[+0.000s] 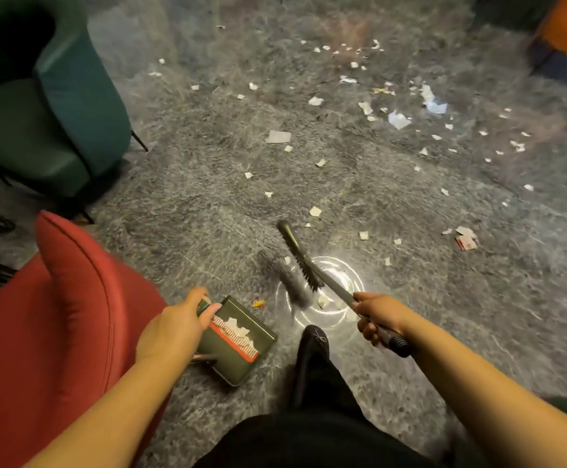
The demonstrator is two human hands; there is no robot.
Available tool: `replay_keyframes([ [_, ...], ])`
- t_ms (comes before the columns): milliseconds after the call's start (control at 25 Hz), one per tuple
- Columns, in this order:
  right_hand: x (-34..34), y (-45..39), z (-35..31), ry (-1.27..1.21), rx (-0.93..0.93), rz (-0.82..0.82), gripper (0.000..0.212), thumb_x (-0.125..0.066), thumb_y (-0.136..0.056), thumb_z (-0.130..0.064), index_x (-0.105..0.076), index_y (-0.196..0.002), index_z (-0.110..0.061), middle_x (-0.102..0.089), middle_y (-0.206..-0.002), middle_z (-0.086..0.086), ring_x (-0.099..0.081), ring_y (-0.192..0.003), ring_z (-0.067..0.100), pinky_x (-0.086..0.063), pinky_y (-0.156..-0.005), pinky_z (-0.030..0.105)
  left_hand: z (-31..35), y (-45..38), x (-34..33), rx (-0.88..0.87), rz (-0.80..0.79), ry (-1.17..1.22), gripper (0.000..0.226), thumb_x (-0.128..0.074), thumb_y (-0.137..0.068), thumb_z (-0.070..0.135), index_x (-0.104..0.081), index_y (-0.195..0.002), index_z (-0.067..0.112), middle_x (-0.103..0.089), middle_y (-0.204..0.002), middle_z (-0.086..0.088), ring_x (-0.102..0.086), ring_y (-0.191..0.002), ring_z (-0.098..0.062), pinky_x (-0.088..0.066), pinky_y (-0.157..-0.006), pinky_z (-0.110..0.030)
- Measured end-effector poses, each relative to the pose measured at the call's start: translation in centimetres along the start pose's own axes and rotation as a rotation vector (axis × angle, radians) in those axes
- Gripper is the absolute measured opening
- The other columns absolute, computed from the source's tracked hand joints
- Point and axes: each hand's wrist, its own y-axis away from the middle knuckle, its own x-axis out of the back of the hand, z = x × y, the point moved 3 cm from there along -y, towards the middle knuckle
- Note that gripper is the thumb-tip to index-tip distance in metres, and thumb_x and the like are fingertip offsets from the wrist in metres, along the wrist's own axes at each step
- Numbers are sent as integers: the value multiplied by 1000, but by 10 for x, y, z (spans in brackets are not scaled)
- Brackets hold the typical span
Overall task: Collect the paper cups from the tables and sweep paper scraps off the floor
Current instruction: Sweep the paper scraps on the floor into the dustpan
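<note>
Fingers of the right hand [378, 317] are curling round the dark grip of the brush [304, 261], whose shaft is running up and to the left to a bristle head sitting over the floor [207, 204], with its shadow falling on the floor just beside it. The left hand [174, 327] is gripping the handle of the green dustpan [241, 349], thumb on top; the pan is lying tilted on the floor beside the red armchair [55, 315] and is carrying a few white pieces behind its red-edged comb. Paper scraps [315, 211] are lying scattered across the grey marbled floor, sparse near the brush head and denser toward the upper right (one larger piece is showing red print). A dark shoe [312, 352] is standing between pan and brush. A teal armchair [52, 106] is occupying the upper left.
</note>
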Motion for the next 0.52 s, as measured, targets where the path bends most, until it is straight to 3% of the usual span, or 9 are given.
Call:
replay_keyframes([
  [240, 50, -96, -100, 222, -12, -34, 43, -37, -101, -11, -36, -142, -23, -39, -51, 4, -36, -29, 10, -30, -36, 15, 36, -61, -3, 143, -45, 0, 38, -34, -91, 66, -42, -116, 38, -64, -82, -2, -54, -65, -24, -40, -55, -32],
  [360, 69, -145, -137, 328, -33, -40, 45, -38, -100, -10, -35, -143, -23, -41, -42, 3, -37, -28, 11, -32, -35, 16, 48, -90, -2, 173, -68, -19, 42, -33, -92, 66, -41, -124, 41, -66, -90, -3, -61, -75, -26, -41, -56, -32],
  [520, 69, -201, -163, 495, -49, -80, 27, -38, -98, -9, -46, -123, -14, -42, -40, 3, -38, -32, 14, -32, -37, 18, 41, -115, 3, 199, -35, -32, 47, -33, -89, 69, -39, -129, 45, -69, -95, -7, -66, -84, -32, -40, -60, -32],
])
